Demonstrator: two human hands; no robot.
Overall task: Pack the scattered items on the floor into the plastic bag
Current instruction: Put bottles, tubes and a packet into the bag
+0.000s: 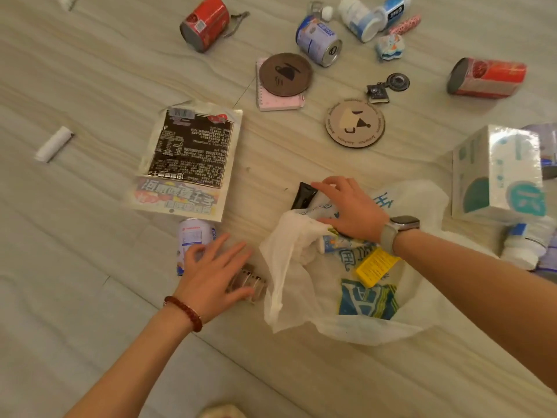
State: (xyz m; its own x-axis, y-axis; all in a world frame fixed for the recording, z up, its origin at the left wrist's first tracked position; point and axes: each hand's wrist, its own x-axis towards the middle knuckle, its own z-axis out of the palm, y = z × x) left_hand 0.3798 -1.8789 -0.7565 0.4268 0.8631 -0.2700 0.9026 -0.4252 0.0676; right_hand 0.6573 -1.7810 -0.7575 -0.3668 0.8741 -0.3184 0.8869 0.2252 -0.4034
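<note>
R hand (351, 208) grips a black-capped tube (310, 197) at the plastic bag (301, 267) mouth, 12 o'clock side. L hand (215, 270), fingers spread flat, rests on what's prob. a small jar (248, 283) at bag's 9 o'clock, near a white can (193, 236). Floor (90, 267) holds 2 coasters (355, 122) farther up.

The whole view is floor (90, 297), a pale grey-beige surface with a wavy wood-grain pattern and thin seams between long planks running diagonally, evenly lit by soft warm light with only faint shadows and no wall or furniture showing.
</note>
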